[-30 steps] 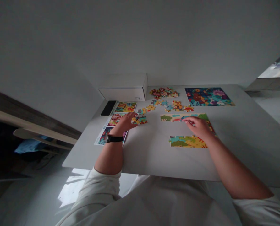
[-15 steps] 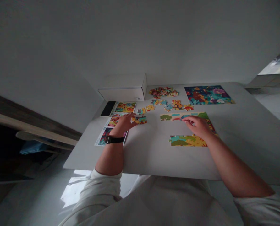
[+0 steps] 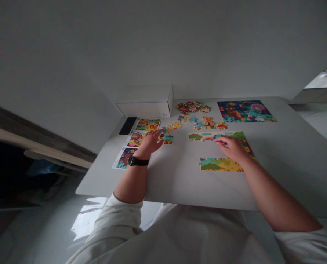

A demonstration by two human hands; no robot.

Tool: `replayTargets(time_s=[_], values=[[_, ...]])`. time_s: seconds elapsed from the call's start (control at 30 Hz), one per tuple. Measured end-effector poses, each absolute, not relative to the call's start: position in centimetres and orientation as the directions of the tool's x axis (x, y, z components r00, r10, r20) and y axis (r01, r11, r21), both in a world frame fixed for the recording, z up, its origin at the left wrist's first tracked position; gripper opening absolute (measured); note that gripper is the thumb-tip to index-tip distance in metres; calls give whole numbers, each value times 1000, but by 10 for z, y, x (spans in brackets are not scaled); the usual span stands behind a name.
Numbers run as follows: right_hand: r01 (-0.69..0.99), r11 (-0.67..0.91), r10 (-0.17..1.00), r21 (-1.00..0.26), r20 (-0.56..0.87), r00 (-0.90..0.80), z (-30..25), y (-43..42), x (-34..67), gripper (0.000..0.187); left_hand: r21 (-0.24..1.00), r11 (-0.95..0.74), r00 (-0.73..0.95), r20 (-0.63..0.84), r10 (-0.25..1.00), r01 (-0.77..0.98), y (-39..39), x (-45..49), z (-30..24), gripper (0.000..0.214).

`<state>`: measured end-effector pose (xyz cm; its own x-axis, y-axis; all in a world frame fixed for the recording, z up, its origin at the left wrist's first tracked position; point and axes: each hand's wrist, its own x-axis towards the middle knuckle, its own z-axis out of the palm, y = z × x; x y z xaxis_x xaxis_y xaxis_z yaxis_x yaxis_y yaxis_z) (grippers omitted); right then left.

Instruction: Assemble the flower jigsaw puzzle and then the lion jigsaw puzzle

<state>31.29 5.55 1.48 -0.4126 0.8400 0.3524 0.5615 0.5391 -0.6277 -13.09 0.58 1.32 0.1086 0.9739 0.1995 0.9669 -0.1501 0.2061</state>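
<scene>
My left hand [image 3: 151, 142], a dark watch on its wrist, reaches over a small group of joined puzzle pieces [image 3: 168, 139], fingers stretched out. It partly covers them. More loose puzzle pieces [image 3: 177, 125] lie just beyond its fingertips. On the right, my right hand [image 3: 231, 146] is curled with its fingertips together at the lower edge of the upper puzzle strip [image 3: 195, 136]. Whatever those fingers may hold is too small to make out. Nearer to me lies the lower puzzle strip [image 3: 220, 165], yellow and green, below the right hand.
A printed picture sheet [image 3: 148, 124] lies left, beside a black phone [image 3: 128, 125]. Behind stands a white box [image 3: 144, 109]. A heap of puzzle pieces [image 3: 192, 107] and a dark assembled puzzle [image 3: 246, 111] lie at the back of the table [image 3: 174, 183].
My left hand has shifted slightly farther forward and right, its fingers now straighter over the pieces. The right hand stays nearly where it was.
</scene>
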Motion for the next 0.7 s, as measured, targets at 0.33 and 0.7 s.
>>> replayTargets(time_s=[0.33,0.7], values=[[561,548,834,-620,357,-421,14,56,311,23,242,-226,178,206,962,944,10,-110,13,46],[580,525,847,-623,317,-426,12,57,308,21,667,-336,265,210,941,665,-1,-61,29,30]])
